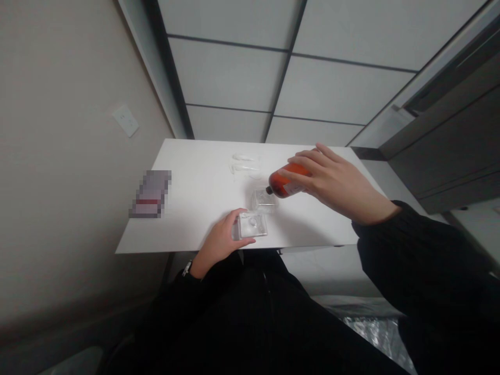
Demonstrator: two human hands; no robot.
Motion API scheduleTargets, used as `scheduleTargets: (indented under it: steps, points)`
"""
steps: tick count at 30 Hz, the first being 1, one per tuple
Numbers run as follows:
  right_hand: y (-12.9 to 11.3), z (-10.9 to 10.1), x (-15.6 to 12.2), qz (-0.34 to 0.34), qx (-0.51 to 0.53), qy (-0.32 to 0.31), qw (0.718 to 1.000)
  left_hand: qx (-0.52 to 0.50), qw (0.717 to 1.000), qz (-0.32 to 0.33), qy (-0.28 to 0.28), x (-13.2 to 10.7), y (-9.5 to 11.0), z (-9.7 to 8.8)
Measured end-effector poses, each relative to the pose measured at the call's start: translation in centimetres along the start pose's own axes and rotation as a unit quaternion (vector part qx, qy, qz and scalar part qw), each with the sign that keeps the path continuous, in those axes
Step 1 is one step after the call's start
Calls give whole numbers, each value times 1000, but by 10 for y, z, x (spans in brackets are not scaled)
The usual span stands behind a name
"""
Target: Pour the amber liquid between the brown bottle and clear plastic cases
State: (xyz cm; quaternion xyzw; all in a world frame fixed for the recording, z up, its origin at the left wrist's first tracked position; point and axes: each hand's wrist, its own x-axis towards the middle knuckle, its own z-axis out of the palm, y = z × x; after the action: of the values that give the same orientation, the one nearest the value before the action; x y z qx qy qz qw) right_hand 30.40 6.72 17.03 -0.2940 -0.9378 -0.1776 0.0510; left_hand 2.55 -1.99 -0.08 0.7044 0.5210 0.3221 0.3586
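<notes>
Right hand (336, 185): fingers (308, 159) closed around an amber bottle (287, 180), held tilted with its dark cap (269, 190) lowest, just over the edge of a clear square box (263, 201). This view does not show whether the cap touches the box or whether anything is coming out. The bottle is glossy and orange-brown; its cap end is narrow, and the far end is hidden by the fingers.

Left hand (221, 242): clasped on a second clear box (253, 225), fingers curled around its near side. This box sits just beside the first, close to the near edge of a white table top (187, 208). A watch (187, 268) circles the left wrist, and black sleeves (390, 260) cover both forearms.

Farther out: pale smears (244, 165) mark the table beyond the boxes, and a pixelated flat object (150, 194) lies toward the wall (70, 172), which bears a white wall plate (125, 120). Dark cabinet fronts (441, 140) stand at the far right.

Possible faults: if the bottle is open, its steep tilt could let liquid miss the box and run across the table — or a slip on its smooth surface could knock the box. The box held near the table edge could tip if nudged.
</notes>
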Motion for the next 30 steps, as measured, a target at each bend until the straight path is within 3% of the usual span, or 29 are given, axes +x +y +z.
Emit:
scheduleTargets:
  steps: [14, 30]
  points:
    - [-8, -21, 22, -42, -23, -30, 998, -7, 1000, -5, -4, 0, -1, 1]
    - [-1, -18, 34, -94, 8, 2, 996, -16, 1000, -6, -3, 0, -5, 2]
